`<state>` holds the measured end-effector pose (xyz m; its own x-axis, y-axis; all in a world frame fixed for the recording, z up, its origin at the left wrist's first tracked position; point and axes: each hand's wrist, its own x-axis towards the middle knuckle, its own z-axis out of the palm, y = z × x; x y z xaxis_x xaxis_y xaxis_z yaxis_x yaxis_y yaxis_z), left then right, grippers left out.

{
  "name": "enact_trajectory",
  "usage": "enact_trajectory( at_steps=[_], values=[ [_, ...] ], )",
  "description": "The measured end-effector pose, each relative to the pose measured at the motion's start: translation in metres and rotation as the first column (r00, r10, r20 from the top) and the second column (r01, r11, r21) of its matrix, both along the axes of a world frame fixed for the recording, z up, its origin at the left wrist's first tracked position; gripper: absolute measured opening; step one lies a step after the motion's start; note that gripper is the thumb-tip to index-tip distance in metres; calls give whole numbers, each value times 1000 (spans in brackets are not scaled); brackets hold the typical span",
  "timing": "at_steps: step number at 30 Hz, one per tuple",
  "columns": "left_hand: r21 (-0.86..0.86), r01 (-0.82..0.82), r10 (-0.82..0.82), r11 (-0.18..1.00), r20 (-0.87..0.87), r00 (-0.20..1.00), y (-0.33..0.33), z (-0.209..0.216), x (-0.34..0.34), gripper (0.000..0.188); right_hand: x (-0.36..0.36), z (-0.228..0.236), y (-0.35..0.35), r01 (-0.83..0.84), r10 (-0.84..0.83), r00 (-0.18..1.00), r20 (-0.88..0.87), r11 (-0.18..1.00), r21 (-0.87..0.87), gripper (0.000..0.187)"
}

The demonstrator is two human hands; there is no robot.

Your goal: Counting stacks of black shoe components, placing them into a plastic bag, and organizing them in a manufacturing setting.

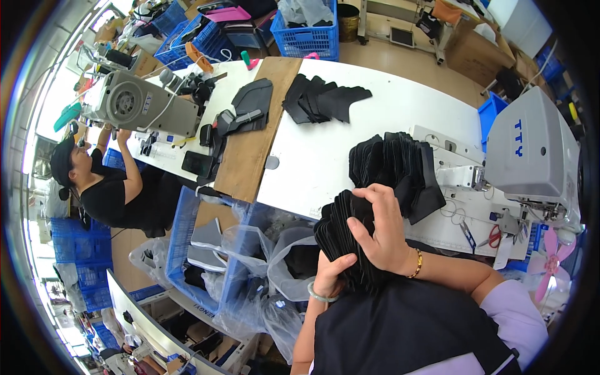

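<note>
A thick stack of black cut pieces [337, 222] is held close to my body at the table's front edge. My left hand [331, 270] grips it from below and the left, thumb against its side and the other fingers mostly hidden. Over its right side lies my right hand [382, 228], fingers bent across the edges and thumb raised against the pieces. Just beyond, a second bundle of black pieces [400, 165] lies fanned on the white table [312, 162]. A smaller spread of black pieces [315, 100] rests farther back.
A grey sewing machine [531, 153] stands at the right, with snips [467, 235] and red-handled scissors [494, 236] near it. Blue crates [181, 244] with plastic bags [275, 315] are at the lower left. A co-worker [109, 194] sits at another machine [134, 103] on the left.
</note>
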<state>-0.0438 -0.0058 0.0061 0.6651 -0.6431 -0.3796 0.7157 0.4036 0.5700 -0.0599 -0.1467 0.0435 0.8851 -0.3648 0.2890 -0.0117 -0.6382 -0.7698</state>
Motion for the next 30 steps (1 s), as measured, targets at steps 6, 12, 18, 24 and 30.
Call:
enact_trajectory(
  at_steps=[6,12,18,24,30],
  values=[
    [-4,-6,6,1000,44,999,-7,7,0,56,-23,3,-10,-78,177,976,-125,825,560,43],
    [-22,41,-40,999,47,998,-14,11,2,57,-42,27,-31,-69,372,898,-235,646,761,55],
    [-23,44,-43,999,46,998,-18,5,1,57,-44,19,-42,-12,403,895,-188,444,896,52],
    [-48,72,-70,996,38,997,-20,2,0,51,-45,18,-39,-27,351,928,-126,399,917,43],
    [-9,43,-43,999,12,999,-19,6,-2,44,-45,9,-46,-242,393,919,-26,616,750,43]
  ],
)
